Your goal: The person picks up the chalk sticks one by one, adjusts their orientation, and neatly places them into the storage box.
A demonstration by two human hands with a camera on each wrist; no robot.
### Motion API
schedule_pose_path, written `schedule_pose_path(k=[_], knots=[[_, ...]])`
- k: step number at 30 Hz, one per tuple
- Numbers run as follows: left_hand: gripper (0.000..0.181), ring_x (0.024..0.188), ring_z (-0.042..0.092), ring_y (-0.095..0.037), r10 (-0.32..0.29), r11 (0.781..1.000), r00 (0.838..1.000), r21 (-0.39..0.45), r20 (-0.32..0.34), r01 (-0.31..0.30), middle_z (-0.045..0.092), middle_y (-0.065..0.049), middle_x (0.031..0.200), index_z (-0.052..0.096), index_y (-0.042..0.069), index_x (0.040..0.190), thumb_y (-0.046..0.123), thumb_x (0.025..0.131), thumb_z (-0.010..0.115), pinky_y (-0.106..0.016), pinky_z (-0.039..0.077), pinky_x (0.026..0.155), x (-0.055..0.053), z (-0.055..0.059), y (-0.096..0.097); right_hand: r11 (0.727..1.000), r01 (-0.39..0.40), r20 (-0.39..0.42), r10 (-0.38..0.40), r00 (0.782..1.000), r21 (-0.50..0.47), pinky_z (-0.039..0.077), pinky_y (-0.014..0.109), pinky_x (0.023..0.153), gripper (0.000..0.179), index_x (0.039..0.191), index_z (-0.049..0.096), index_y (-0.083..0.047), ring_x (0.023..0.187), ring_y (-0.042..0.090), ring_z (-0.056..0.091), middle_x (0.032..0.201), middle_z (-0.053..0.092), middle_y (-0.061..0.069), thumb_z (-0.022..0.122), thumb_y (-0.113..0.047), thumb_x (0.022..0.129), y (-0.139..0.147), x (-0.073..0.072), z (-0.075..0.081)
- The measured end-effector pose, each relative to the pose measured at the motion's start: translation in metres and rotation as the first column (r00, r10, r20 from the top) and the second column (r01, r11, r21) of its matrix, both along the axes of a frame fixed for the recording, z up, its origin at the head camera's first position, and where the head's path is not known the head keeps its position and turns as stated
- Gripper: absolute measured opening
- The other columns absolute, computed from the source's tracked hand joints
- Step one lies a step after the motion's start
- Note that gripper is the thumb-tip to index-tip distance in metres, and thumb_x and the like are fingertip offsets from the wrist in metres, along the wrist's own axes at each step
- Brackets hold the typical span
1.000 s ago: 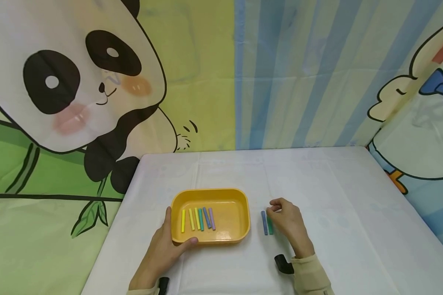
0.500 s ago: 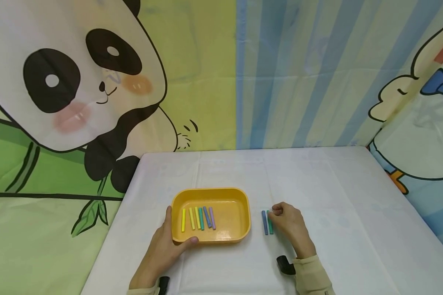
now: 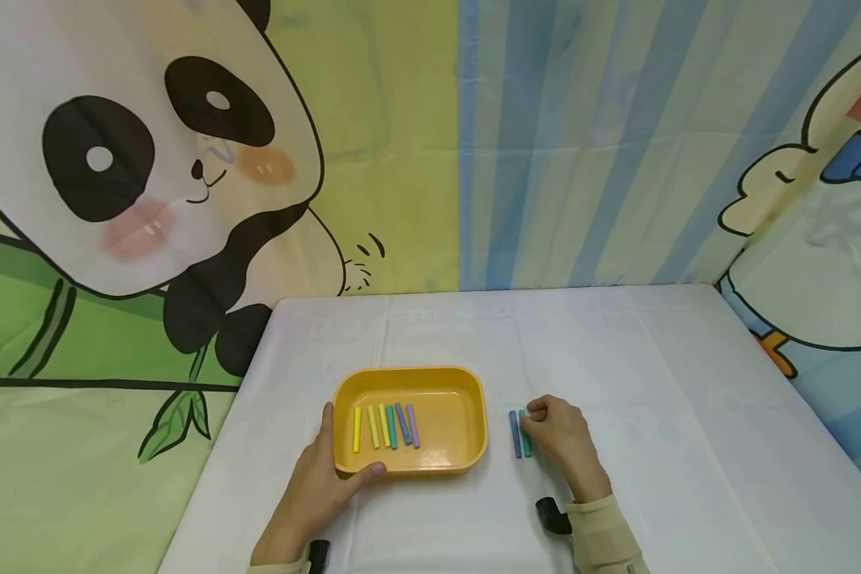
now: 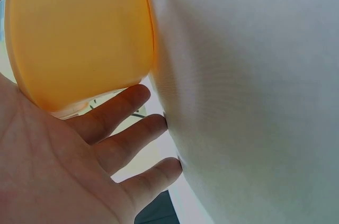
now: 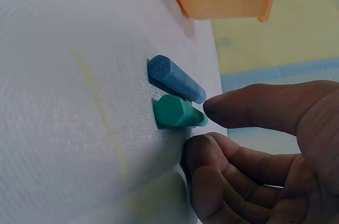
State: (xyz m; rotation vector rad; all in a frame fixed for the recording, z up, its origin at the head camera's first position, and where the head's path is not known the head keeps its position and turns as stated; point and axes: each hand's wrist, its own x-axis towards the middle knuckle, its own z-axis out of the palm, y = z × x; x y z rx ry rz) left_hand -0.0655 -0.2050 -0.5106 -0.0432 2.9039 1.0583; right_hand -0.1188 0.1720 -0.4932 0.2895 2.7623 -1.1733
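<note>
A yellow tray [image 3: 445, 422] stands on the white table, with several chalk sticks in a row inside: yellow, green, blue and a purple chalk stick [image 3: 412, 426]. My left hand [image 3: 312, 474] grips its near left corner, thumb over the rim; in the left wrist view, fingers [image 4: 132, 139] extend beside it. Right of the tray lie a blue chalk stick [image 5: 177, 78] and a green chalk stick [image 5: 172, 112], side by side. My right hand [image 3: 563, 438] pinches the green one near its far end, thumb and forefinger on either side, the other fingers curled.
The white tablecloth [image 3: 617, 351] runs back to a wall hanging [image 3: 395, 143] with a panda and stripes. A faint yellow streak [image 5: 98, 99] marks the cloth near the two loose chalk sticks. Black wrist devices [image 3: 552, 516] sit at both sleeves.
My right hand has shifted slightly right and its fingers have drawn in, showing more of the green chalk stick's far end. My left hand and the tray have stayed in place.
</note>
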Motion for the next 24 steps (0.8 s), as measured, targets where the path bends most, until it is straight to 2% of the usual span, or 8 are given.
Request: schedule_pose_path(k=[24], knots=[[0.131,0.145,0.036,-0.039,0.009,1.000,1.000,0.007,-0.001,-0.009,0.026,-0.018,0.164,-0.013,0.028,0.162,0.071,0.076,0.076,-0.061,0.032,0.114,-0.0004,-0.0002,0.0006,1.000,-0.011,-0.011,0.011,1.000,0.004,0.055,0.038,0.071,0.026,0.105,0.072,0.001,0.079,0.020,0.063,0.087,0.069,0.004,0.068,-0.011,0.082,-0.0048,-0.0048,-0.0012]])
